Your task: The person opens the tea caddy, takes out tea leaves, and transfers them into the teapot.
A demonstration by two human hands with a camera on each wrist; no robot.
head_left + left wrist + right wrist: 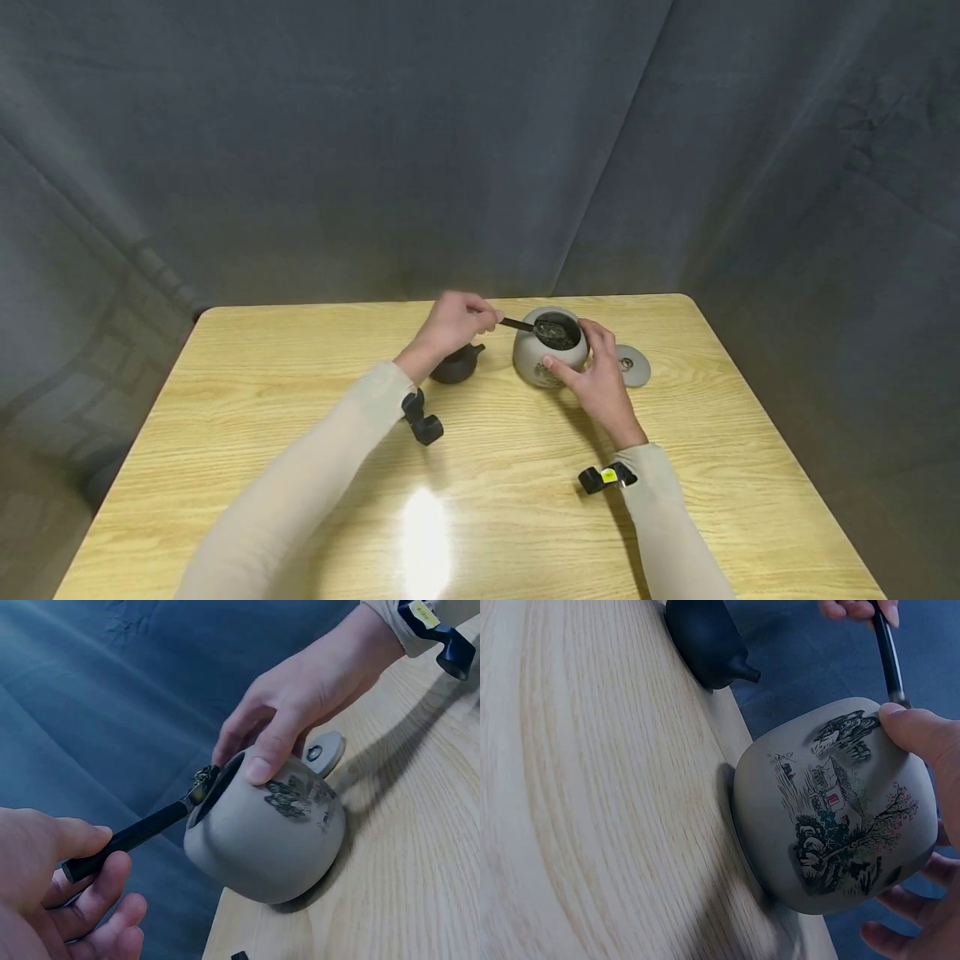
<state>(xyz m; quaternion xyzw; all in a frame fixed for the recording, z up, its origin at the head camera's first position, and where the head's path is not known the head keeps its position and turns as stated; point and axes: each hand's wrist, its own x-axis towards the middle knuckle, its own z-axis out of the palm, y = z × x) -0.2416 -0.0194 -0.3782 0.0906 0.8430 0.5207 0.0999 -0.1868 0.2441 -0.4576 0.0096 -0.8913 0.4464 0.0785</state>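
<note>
My left hand [453,323] pinches the black handle of a small scoop [146,831] between thumb and fingers. The scoop's head is at the mouth of a round grey jar [528,360], and in the left wrist view dark dried leaves [202,778] sit on it. More dark leaves [555,336] show inside the jar. With the thumb on the near side by the rim and fingers round the far side, my right hand [598,385] grips the jar. A painted landscape covers the jar's side [840,810], which looks tilted in the left wrist view.
A round grey lid [637,367] lies on the wooden table [517,500] just right of the jar. Left of the jar stands a small dark teapot [454,368], partly hidden by my left hand. Grey curtains [375,150] hang behind and beside the table.
</note>
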